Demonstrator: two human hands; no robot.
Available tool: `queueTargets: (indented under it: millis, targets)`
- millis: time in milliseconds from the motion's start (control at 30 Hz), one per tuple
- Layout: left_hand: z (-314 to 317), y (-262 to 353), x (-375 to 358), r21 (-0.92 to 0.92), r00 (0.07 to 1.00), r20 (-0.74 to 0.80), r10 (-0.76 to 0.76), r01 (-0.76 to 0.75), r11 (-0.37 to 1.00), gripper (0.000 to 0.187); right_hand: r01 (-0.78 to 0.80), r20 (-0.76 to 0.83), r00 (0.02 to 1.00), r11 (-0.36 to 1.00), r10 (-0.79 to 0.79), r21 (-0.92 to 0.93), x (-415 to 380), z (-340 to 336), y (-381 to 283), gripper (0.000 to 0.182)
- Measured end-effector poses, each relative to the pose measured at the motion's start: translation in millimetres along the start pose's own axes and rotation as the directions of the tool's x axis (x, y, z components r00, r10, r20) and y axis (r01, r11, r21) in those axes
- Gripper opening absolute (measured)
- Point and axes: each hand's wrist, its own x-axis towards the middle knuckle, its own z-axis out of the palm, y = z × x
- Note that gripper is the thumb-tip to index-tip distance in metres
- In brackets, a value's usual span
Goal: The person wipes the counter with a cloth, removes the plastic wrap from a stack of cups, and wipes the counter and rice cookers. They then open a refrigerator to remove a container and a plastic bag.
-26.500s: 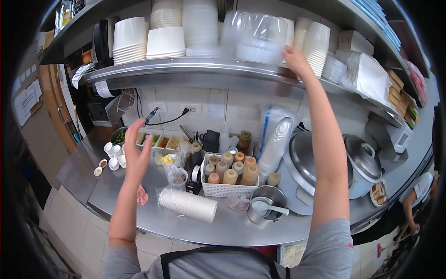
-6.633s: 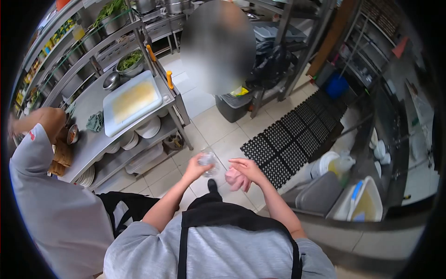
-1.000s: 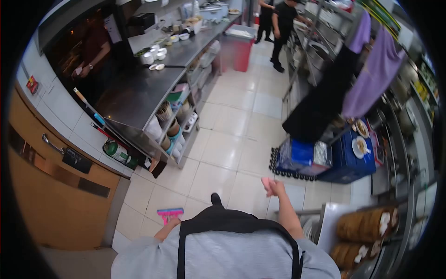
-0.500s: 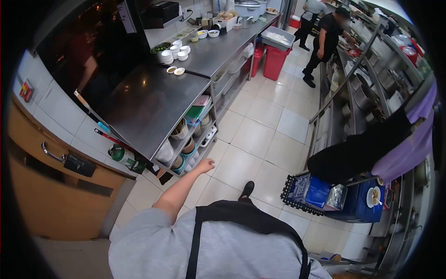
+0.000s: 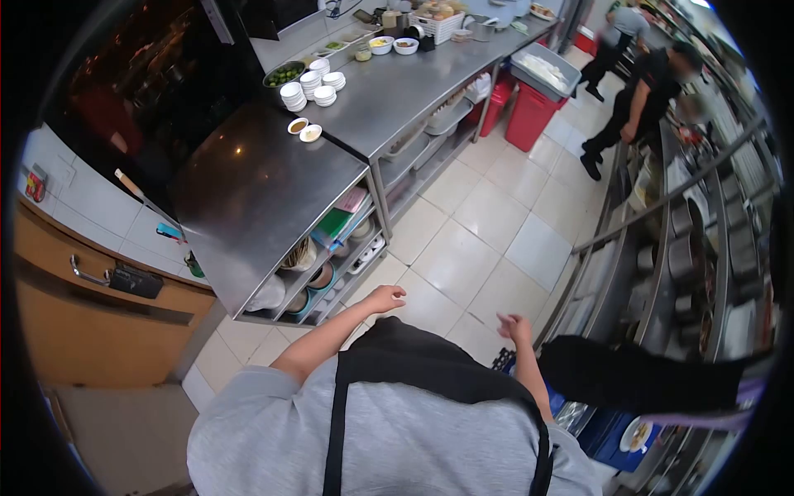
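Note:
My left hand (image 5: pixel 385 298) hangs over the floor tiles, just right of the steel counter's lower shelves (image 5: pixel 331 264). Its fingers are loosely bent and apart, with nothing in them. In front of my right side, my right hand (image 5: pixel 514 327) is held out over the floor, fingers apart and holding nothing. Nearest to it is a black cloth (image 5: pixel 628 372) hanging from the right-hand rack. On the counter top (image 5: pixel 273 178) stand two small sauce bowls (image 5: pixel 303 129), stacks of white cups (image 5: pixel 312 85) and a bowl of green fruit (image 5: pixel 284 73).
A tiled aisle (image 5: pixel 463 256) runs ahead, with a red bin (image 5: pixel 532 114) under a grey tub (image 5: pixel 543 70). Two people (image 5: pixel 645 91) stand farther along. Metal racks (image 5: pixel 686 240) line the right; a wooden door (image 5: pixel 107 322) is at left. A plate of food (image 5: pixel 636 435) sits low right.
My view has moved forward and turned. My right hand has come into sight, and my left hand has shifted slightly right. The counter now appears closer.

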Motion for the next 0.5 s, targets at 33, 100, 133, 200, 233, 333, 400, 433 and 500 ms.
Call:
queueTargets:
  millis: [33,100,133,200,233,333,400,433,500]
  targets:
    - [-6.1,0.7,11.5,-0.013,1.000,-0.015,-0.007,0.006,1.000,0.038,0.189,0.003,0.982,0.975,-0.190,-0.115,21.4,3.4,-36.2,0.031]
    - [-19.2,0.5,34.9,-0.310,1.000,0.003,0.026,-0.023,0.950,0.033,0.469,0.045,0.883,0.883,-0.468,-0.026,39.8,17.1,-118.9,0.035]
    - [-30.0,11.0,43.6,-0.438,1.000,0.021,-0.019,0.027,0.899,0.029,0.543,0.040,0.830,0.822,-0.556,0.174,39.0,29.4,-162.0,0.038]
    - [-62.4,39.2,64.4,-0.657,0.997,0.072,-0.039,0.077,0.750,0.035,0.686,0.042,0.688,0.667,-0.725,0.290,55.2,65.6,-221.3,0.034]
    - [-75.5,49.9,78.2,-0.730,0.997,0.073,-0.019,0.066,0.680,0.038,0.750,0.118,0.614,0.623,-0.780,0.221,41.6,73.3,-256.4,0.040]
    - [-124.5,80.0,131.8,-0.997,0.997,0.079,-0.014,0.079,0.005,0.041,0.928,0.336,0.249,0.323,-0.908,0.187,-13.6,73.9,-368.9,0.041]
    - [-162.2,94.4,174.4,-0.952,0.904,-0.091,0.418,-0.202,0.230,0.045,0.998,0.293,-0.008,0.010,-0.956,0.059,-20.8,75.3,-411.6,0.046]
    - [-169.2,80.9,216.5,-0.785,0.681,-0.085,0.727,-0.495,0.372,0.046,1.000,0.313,-0.028,-0.022,-0.949,0.022,-17.8,69.7,-428.6,0.048]
    - [-220.4,122.0,220.6,-0.108,0.792,-0.194,0.579,-0.604,0.789,0.043,0.992,0.190,0.120,0.123,-0.974,0.002,24.9,61.6,-437.6,0.049]
